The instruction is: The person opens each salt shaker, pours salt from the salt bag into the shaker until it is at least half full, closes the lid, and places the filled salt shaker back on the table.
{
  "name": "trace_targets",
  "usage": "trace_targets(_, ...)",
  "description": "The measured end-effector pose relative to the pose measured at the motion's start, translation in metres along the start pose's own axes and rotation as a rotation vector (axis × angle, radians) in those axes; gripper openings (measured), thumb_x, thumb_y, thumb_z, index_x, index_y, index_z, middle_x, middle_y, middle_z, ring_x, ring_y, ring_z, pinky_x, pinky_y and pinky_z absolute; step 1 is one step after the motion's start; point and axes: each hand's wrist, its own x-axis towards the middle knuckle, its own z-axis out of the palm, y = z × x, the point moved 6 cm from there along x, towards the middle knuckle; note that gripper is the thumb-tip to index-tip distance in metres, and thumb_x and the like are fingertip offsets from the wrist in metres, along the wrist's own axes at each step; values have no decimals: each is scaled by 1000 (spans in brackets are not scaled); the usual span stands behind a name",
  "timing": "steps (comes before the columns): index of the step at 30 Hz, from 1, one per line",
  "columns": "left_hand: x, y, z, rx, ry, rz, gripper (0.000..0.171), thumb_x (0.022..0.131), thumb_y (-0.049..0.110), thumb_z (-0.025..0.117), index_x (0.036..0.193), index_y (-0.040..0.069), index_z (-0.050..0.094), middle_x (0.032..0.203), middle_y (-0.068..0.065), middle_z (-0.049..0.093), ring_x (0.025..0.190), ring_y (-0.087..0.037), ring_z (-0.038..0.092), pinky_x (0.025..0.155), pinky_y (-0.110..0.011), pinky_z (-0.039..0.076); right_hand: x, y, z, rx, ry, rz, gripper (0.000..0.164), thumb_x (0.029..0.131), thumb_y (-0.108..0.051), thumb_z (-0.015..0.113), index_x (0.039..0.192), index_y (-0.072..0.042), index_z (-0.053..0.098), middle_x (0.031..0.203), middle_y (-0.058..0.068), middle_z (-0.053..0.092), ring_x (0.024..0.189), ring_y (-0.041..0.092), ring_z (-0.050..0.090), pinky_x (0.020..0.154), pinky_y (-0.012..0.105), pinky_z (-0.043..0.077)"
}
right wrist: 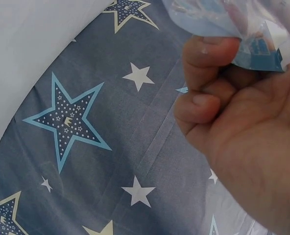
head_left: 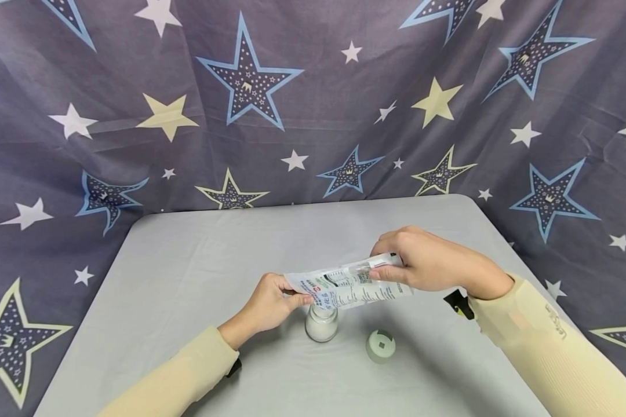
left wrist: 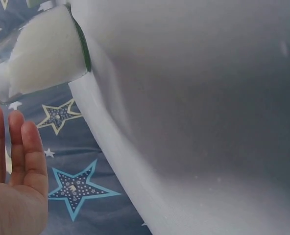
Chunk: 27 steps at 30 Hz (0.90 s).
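Observation:
A printed plastic packet (head_left: 352, 284) slopes down leftward over a small glass jar (head_left: 321, 327). My left hand (head_left: 268, 304) pinches the packet's lower left end, just above the jar's mouth, which the packet hides. The upper right end is gripped by my right hand (head_left: 430, 260), thumb on the printed face. White contents fill much of the jar, seen also in the left wrist view as a white mass (left wrist: 49, 54) behind the glass. In the right wrist view, curled fingers (right wrist: 208, 54) hold the packet's clear and blue end (right wrist: 257, 56).
A pale green round lid (head_left: 381, 346) with a notched top lies on the grey-covered table (head_left: 214, 249), right of the jar. A dark star-patterned curtain (head_left: 302, 116) hangs behind and at both sides. Black wrist devices (head_left: 459, 304) show at the cream sleeves (head_left: 542, 330).

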Motion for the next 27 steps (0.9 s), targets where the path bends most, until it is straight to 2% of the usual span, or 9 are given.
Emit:
trace_targets(16, 5, 3, 2, 47, -5, 6, 7, 84, 8, 85, 90, 7, 82, 89, -3, 78, 79, -12, 72, 64, -26, 57, -11, 9, 2, 68, -1, 54, 11, 99, -31, 70, 94, -23, 74, 90, -15, 66, 80, 4, 60, 76, 30, 52)
trace_targets(27, 6, 9, 1, 83, -3, 2, 6, 83, 9, 85, 88, 8, 82, 86, -1, 78, 72, -12, 68, 57, -25, 53, -20, 23, 12, 138, -10, 88, 14, 100, -34, 69, 96, -22, 74, 91, -15, 68, 81, 4, 62, 78, 31, 53)
